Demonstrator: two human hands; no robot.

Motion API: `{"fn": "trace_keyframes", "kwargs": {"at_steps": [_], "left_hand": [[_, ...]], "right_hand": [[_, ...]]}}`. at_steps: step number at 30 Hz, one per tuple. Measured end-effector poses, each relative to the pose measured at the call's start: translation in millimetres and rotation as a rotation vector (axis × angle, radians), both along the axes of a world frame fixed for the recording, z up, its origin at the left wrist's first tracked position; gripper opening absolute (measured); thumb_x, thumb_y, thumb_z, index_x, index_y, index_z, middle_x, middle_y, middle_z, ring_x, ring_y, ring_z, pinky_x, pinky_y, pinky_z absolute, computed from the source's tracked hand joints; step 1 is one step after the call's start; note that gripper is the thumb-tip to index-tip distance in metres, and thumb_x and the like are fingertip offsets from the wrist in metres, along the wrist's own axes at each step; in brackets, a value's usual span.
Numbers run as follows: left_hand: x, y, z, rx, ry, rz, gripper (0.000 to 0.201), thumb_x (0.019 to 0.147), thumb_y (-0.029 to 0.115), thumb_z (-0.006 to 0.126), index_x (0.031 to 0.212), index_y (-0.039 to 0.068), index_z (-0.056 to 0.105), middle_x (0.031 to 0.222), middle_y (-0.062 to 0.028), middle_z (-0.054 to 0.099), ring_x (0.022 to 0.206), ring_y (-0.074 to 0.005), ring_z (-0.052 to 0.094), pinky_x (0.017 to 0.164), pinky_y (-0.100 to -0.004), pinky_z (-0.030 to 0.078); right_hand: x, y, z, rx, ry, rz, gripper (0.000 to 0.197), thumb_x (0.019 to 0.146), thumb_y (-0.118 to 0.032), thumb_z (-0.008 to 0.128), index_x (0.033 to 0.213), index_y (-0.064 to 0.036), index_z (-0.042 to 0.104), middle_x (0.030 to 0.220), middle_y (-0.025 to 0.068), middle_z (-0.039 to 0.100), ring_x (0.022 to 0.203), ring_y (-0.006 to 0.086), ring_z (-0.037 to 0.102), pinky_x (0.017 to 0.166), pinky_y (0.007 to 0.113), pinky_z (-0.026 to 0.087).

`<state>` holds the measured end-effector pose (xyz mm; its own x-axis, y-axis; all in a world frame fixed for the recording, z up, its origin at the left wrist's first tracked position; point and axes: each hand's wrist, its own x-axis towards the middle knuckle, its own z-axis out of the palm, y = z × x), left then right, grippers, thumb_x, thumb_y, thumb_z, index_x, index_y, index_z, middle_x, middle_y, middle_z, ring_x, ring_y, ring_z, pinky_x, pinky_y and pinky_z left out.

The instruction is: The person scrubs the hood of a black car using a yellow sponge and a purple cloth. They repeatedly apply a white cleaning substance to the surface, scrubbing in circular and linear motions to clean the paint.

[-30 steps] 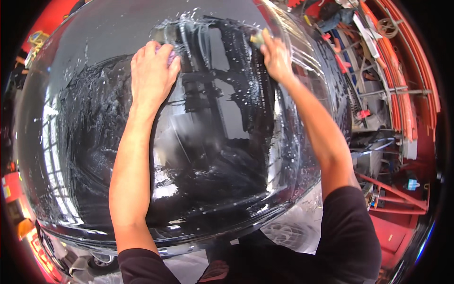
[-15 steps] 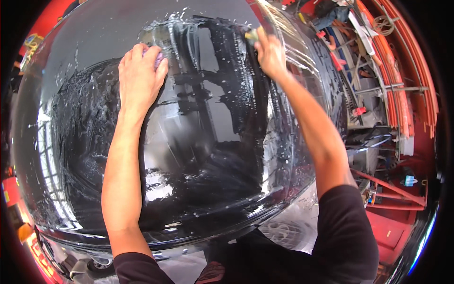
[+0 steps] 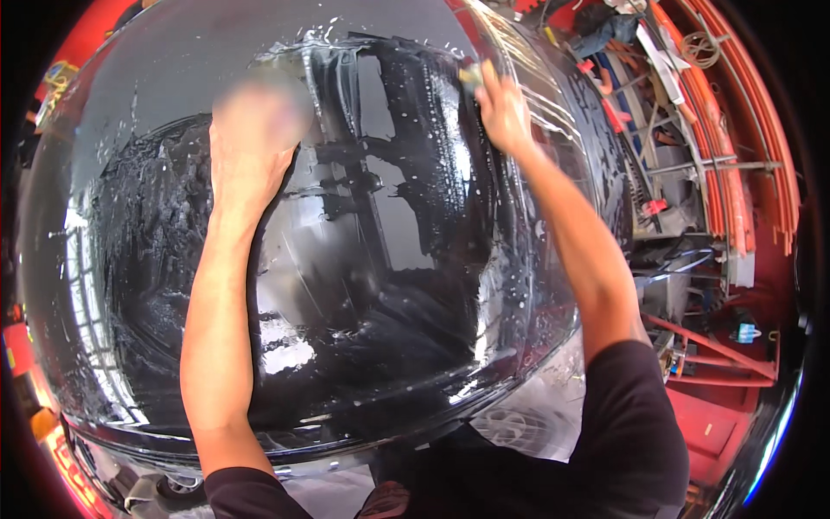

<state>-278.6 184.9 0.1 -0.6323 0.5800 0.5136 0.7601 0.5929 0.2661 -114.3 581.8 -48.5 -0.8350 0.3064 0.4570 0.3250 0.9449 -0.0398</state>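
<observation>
A vehicle workshop is indicated — chiefly by the broad, curved, glossy black body panel (image 3: 372,368), streaked with whitish wet film (image 3: 333,82), by which the middle is filled. A dark, round rubber tyre (image 3: 179,494) can be seen at the lower left. Along the right side, long orange-red bars (image 3: 735,208) are ranged near a loosely coiled pale cable (image 3: 701,49), mixed metal and plastic clutter (image 3: 641,130) and an angled red metal frame (image 3: 711,347).

I saw long orange bars (image 3: 768,130), with a coiled wire (image 3: 702,49) near their far ends. One small blue object (image 3: 748,333) was near a red metal frame (image 3: 724,381), at its right corner.
</observation>
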Motion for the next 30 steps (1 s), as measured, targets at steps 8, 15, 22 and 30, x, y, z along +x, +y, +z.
{"fn": "trace_keyframes", "kwargs": {"at_steps": [8, 15, 22, 30], "left_hand": [[3, -14, 14, -0.044, 0.000, 0.058, 0.034, 0.098, 0.026, 0.075, 0.125, 0.006, 0.075, 0.128, -0.0155, 0.068, 0.124, -0.0379, 0.064, 0.109, -0.0501, 0.049], [-1, 2, -5, 0.037, 0.042, -0.010, 0.033, 0.097, 0.027, 0.076, 0.123, 0.007, 0.075, 0.123, -0.0154, 0.068, 0.119, -0.0376, 0.065, 0.108, -0.0521, 0.048], [4, -13, 10, -0.062, 0.027, 0.063, 0.034, 0.099, 0.026, 0.074, 0.126, 0.006, 0.075, 0.128, -0.0146, 0.068, 0.125, -0.0366, 0.064, 0.110, -0.0498, 0.049], [2, -1, 1, -0.005, 0.010, 0.013, 0.032, 0.098, 0.025, 0.075, 0.123, 0.006, 0.075, 0.124, -0.0146, 0.068, 0.122, -0.0372, 0.064, 0.110, -0.0511, 0.048]], "right_hand": [[105, -41, 4, -0.140, -0.061, 0.265, 0.059, 0.111, -0.024, 0.058, 0.166, -0.0055, 0.048, 0.127, 0.0269, 0.061, 0.115, 0.0467, 0.062, 0.101, 0.054, 0.049], [17, 12, -6, -0.069, -0.007, 0.057, 0.055, 0.111, -0.032, 0.060, 0.161, -0.0096, 0.052, 0.117, 0.0295, 0.066, 0.109, 0.0473, 0.065, 0.093, 0.057, 0.051], [118, -40, -6, -0.059, -0.020, 0.260, 0.062, 0.105, -0.021, 0.063, 0.163, -0.0040, 0.052, 0.118, 0.0237, 0.061, 0.107, 0.0438, 0.062, 0.096, 0.051, 0.052], [5, -5, -8, -0.083, 0.041, 0.108, 0.050, 0.106, -0.021, 0.065, 0.154, -0.0073, 0.060, 0.122, 0.0289, 0.066, 0.111, 0.0455, 0.063, 0.096, 0.054, 0.052]]}}
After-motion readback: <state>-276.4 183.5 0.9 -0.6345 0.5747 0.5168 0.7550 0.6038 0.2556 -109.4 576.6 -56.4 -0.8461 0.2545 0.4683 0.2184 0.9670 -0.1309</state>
